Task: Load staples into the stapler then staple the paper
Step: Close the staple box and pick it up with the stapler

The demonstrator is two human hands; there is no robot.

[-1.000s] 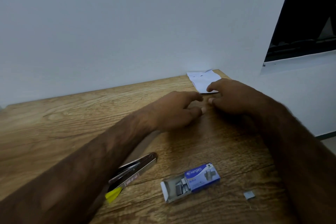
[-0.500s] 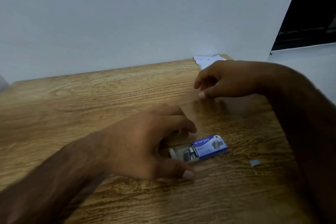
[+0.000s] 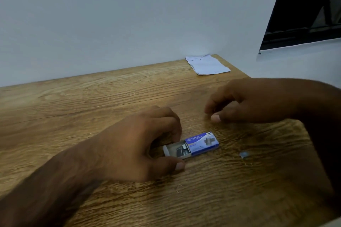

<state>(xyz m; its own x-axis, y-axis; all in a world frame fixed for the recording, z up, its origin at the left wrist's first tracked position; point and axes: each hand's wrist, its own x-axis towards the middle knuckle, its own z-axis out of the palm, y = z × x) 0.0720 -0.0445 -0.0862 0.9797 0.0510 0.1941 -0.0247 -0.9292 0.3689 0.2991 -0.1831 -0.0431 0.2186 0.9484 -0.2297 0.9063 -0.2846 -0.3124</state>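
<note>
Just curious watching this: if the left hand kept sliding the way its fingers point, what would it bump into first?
Most likely the open staple box: the left hand already curls around its pulled-out tray end, fingertips apparently at its sides.

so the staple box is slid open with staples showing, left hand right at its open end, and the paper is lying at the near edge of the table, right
Not quite. The head view shows the paper at the far edge of the table, against the wall. The rest holds: the staple box is slid open with staples showing, the left hand at its open end.
</note>
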